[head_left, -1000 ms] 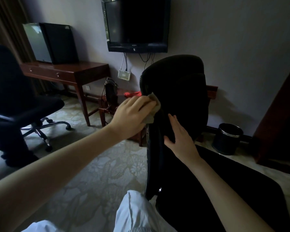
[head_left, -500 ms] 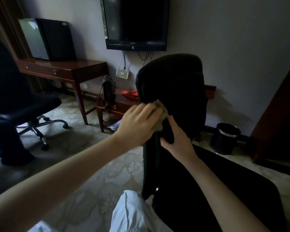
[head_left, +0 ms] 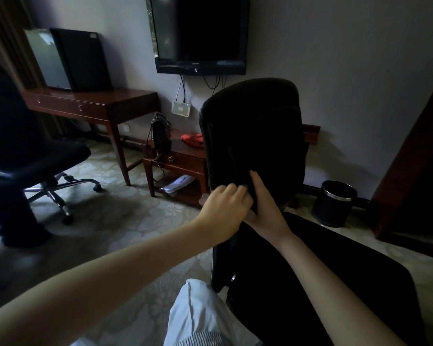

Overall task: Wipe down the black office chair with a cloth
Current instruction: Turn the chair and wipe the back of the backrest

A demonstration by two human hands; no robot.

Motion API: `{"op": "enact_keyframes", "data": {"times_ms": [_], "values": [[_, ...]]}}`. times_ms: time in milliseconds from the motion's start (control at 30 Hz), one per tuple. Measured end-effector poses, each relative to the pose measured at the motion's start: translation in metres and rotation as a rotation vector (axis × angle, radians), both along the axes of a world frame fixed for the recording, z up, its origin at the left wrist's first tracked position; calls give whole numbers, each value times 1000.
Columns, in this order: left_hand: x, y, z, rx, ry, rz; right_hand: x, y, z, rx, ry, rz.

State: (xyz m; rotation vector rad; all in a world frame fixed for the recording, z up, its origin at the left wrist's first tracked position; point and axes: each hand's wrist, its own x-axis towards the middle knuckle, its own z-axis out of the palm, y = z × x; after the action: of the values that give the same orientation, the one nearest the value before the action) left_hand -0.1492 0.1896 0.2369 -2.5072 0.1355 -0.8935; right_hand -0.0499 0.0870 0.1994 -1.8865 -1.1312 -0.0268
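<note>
1. black glossy padded office chair (head_left: 310,270) stands right in front of the person, its backrest (head_left: 255,136) upright and within easy reach of both arms.
2. left hand (head_left: 225,208) is curled against the backrest's left edge, bunched on a pale crumpled cloth (head_left: 202,199) (only a scrap peeks out below the knuckles), likely to put pressure into that edge.
3. right hand (head_left: 265,211) lies flat, fingers straight, on the backrest just beside the left, probably bracing the chair against the rubbing.
</note>
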Motion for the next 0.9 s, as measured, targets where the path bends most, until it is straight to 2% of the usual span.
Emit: {"op": "enact_keyframes", "data": {"times_ms": [67,133,300,367,500,600,733,800,900], "values": [[-6,7,-8,-26,-9,-90,1,1,0,-27,-26,-1],[-9,16,-1,-50,-93,-140,-1,1,2,-34,-30,-15],[-11,36,57,-138,-368,-43,-2,1,0,-42,-61,-56],[-11,44,60,-172,-416,-60,-3,1,-1,-53,-56,-56],[-13,54,18,-218,-390,-187,-5,-2,0,-92,4,-30],[-17,56,-21,-284,-318,-269,-7,0,-1,-92,-34,-45],[-23,53,-77,-238,-114,-289,-10,-2,0,-123,-74,-57],[-25,52,-83,-224,-51,-263,-12,-2,1,-131,-76,-66],[-25,50,-56,-259,-188,-269,-14,-1,0,-114,-63,-58]]}}
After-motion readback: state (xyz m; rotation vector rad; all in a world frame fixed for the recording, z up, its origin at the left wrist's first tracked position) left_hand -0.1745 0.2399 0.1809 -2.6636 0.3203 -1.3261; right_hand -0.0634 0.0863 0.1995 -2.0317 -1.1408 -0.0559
